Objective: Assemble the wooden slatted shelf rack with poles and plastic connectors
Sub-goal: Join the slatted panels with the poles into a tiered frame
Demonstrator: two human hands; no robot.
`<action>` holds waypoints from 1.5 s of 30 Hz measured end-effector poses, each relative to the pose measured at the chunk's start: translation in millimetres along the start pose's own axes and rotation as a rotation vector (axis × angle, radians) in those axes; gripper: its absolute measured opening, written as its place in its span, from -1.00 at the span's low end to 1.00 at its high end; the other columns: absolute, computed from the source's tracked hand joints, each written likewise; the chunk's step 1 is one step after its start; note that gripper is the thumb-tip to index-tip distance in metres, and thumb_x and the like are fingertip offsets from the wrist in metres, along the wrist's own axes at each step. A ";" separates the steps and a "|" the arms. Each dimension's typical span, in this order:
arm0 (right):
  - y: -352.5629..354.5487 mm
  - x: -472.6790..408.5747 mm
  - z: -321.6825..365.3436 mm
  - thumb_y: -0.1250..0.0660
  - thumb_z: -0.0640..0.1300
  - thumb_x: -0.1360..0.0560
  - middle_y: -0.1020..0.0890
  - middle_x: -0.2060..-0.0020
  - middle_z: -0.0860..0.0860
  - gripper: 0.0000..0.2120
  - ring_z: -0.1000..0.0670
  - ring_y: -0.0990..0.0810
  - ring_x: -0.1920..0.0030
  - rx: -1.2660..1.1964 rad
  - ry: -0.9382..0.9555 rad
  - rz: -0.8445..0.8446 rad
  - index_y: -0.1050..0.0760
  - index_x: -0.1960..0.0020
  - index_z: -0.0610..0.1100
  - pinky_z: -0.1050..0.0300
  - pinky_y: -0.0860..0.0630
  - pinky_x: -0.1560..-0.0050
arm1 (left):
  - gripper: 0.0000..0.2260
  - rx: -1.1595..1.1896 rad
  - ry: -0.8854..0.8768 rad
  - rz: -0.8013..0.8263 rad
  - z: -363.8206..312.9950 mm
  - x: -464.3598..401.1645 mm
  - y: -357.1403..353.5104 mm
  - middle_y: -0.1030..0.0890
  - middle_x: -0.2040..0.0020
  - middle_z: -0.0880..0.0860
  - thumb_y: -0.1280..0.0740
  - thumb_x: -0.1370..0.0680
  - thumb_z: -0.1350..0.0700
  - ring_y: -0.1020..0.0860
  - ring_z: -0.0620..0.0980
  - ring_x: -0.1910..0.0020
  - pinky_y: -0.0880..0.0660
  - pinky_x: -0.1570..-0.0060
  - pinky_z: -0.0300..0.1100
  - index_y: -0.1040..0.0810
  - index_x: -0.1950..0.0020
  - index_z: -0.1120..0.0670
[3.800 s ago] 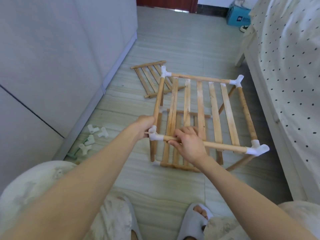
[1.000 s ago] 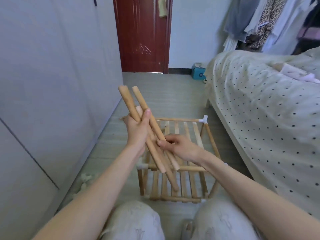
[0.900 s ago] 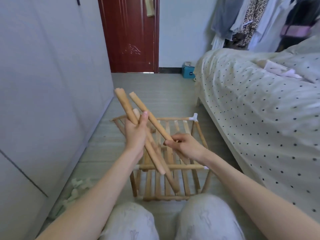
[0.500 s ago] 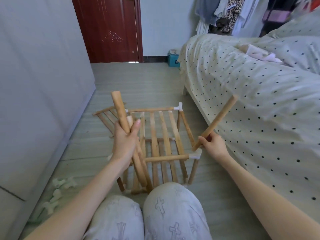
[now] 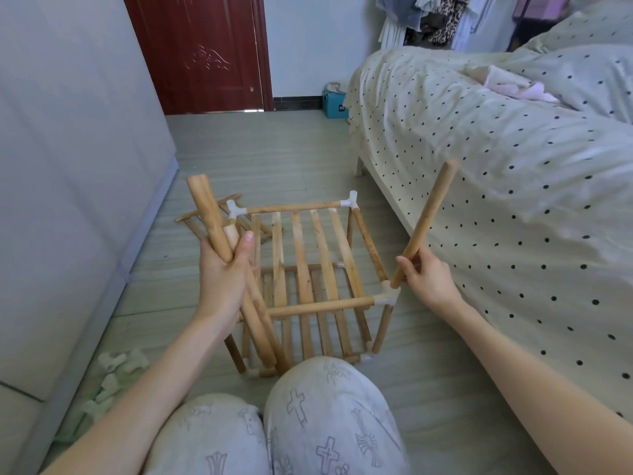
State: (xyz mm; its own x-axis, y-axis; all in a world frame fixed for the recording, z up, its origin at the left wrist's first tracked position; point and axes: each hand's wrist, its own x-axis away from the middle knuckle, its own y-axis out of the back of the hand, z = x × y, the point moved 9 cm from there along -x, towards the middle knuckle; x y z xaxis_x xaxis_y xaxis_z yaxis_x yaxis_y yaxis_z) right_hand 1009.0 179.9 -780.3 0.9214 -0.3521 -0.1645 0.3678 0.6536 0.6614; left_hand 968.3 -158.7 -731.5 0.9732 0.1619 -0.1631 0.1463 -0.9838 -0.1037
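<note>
The two-tier wooden slatted rack (image 5: 305, 262) stands on the floor before my knees, with white plastic connectors at its corners. My left hand (image 5: 224, 275) grips a bundle of wooden poles (image 5: 212, 221) upright over the rack's near left corner. My right hand (image 5: 428, 275) holds a single pole (image 5: 426, 221) that leans up to the right. Its lower end sits at the near right connector (image 5: 387, 296); whether it is inside the socket I cannot tell.
A spare slatted panel (image 5: 205, 221) lies on the floor behind the rack's left side. Several loose white connectors (image 5: 116, 365) lie by the grey cabinet at the left. A bed with a dotted cover (image 5: 513, 166) runs close along the right. A red door is at the back.
My right hand took one pole out of the bundle and carried it right and down to the rack's near right corner. My left hand lowered the rest. The view tilted down.
</note>
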 end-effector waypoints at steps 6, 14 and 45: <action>0.1 1.7 -4.9 -0.22 -0.07 -0.58 -0.57 0.26 0.06 -0.88 0.08 -0.61 0.22 -0.014 -0.030 0.001 -0.41 0.02 -0.14 0.18 -0.55 0.14 | -0.88 0.002 0.019 0.009 3.9 0.6 -2.4 -0.52 0.22 -0.08 -0.33 -0.54 0.04 -0.53 -0.07 0.21 -0.51 0.10 -0.11 -0.39 0.03 -0.10; -13.8 1.0 -6.1 -0.27 -0.13 -0.56 -0.57 0.21 0.07 -0.92 0.12 -0.56 0.19 0.039 -0.019 0.201 -0.46 0.01 -0.13 0.16 -0.53 0.01 | -0.89 -0.005 0.037 0.032 9.9 1.4 -13.0 -0.52 0.25 -0.07 -0.32 -0.55 0.04 -0.50 -0.16 0.37 -0.48 0.28 -0.23 -0.38 0.02 -0.07; -84.8 59.3 84.2 -0.27 -0.05 -0.55 -0.58 0.12 -0.01 -0.77 0.09 -0.56 0.28 -0.135 -0.088 0.614 -0.50 -0.10 -0.17 0.25 -0.52 0.35 | -0.82 0.183 0.057 -0.014 -9.6 11.8 0.2 -0.49 0.06 -0.06 -0.21 -0.61 0.15 -0.52 -0.10 0.06 -0.52 -0.05 -0.19 -0.29 -0.18 0.02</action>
State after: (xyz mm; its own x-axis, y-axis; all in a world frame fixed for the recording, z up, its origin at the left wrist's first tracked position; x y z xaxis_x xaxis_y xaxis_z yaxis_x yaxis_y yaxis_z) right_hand 1021.8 47.2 -784.6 0.9578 0.0639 0.2803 -0.2066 0.8308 0.5167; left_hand 981.5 -157.7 -724.1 0.9805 0.1662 -0.1050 0.1308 -0.9502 -0.2828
